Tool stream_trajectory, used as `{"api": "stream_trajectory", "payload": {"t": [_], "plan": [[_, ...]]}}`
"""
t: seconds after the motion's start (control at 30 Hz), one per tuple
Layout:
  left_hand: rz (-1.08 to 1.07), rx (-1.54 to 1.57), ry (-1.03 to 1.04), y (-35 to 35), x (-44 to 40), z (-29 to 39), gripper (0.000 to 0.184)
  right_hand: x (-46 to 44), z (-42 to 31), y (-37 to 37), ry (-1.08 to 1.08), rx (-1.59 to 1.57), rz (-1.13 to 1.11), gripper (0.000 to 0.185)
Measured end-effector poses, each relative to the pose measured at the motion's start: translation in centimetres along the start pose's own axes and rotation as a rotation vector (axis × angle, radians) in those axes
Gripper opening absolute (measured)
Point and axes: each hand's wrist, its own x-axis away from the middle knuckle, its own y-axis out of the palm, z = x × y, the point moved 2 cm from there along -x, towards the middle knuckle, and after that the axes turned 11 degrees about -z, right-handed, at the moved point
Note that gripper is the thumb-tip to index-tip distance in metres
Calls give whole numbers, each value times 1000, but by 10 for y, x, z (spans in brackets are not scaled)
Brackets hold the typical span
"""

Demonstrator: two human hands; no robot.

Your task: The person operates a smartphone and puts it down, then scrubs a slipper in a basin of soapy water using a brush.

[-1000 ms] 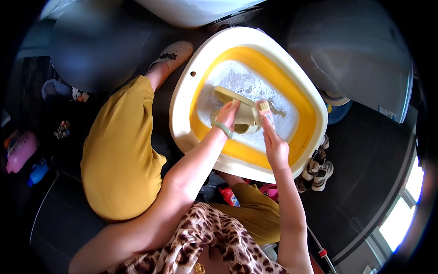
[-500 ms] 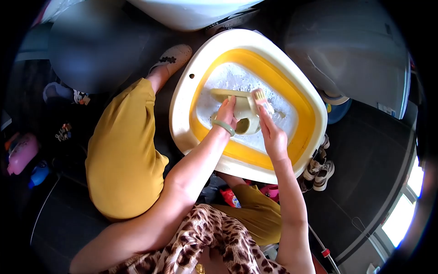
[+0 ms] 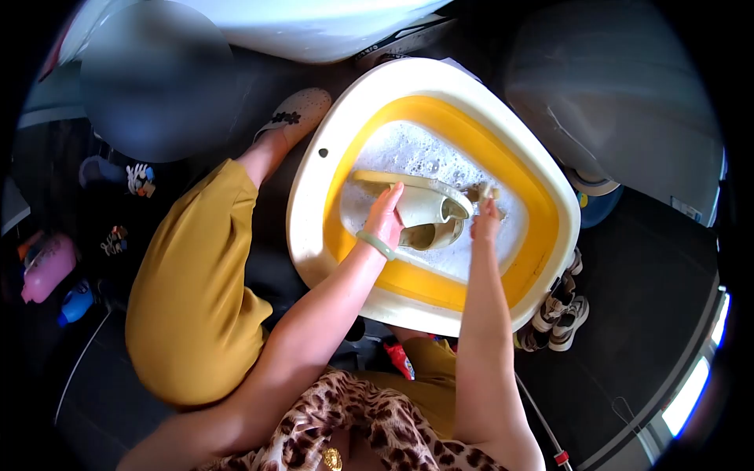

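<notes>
My left hand (image 3: 386, 216), with a pale green bangle at its wrist, grips a pale green sandal (image 3: 424, 206) by its side. The sandal lies tilted with its sole edge upward, over soapy water. My right hand (image 3: 487, 221) is closed around a small scrubbing brush (image 3: 488, 192), just right of the sandal's open end. The brush is somewhat blurred, and its handle is mostly hidden by my fingers. Both hands are inside a white and yellow basin (image 3: 314, 212) holding foamy water (image 3: 424, 149).
Sneakers (image 3: 567, 320) stand on the dark floor right of the basin. A large grey appliance or bin (image 3: 620, 102) is at the upper right, a white rounded object (image 3: 314, 27) at the top. A pink item (image 3: 49, 267) and a blue bottle (image 3: 76, 303) lie far left.
The brush in my right hand has moved from above the sandal to the right and down beside its end. The sandal has turned slightly in my left hand. The view has shifted a little.
</notes>
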Motion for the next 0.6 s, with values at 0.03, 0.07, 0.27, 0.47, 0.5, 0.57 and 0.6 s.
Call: {"api": "stream_trajectory", "payload": {"t": [0.03, 0.07, 0.27, 0.47, 0.5, 0.57, 0.6], "plan": [[35, 2, -19, 0, -1, -1, 40, 4, 8, 12, -44, -77, -10, 40], [48, -6, -42, -2, -3, -3, 41, 9, 16, 23, -88, -154, -22, 41], [73, -124, -104, 1, -5, -4, 40, 36, 12, 4, -75, 436, -177, 39], [88, -71, -18, -2, -14, -17, 45, 146, -97, 13, 14, 359, -175, 38], [103, -67, 21, -6, -15, -21, 39, 162, -109, 20, -66, 262, -168, 37], [111, -53, 23, -1, -14, -22, 37, 195, -124, 65, -426, 553, -220, 37], [124, -36, 28, 1, -14, -21, 34, 198, -121, 80, -479, 644, -213, 38]]}}
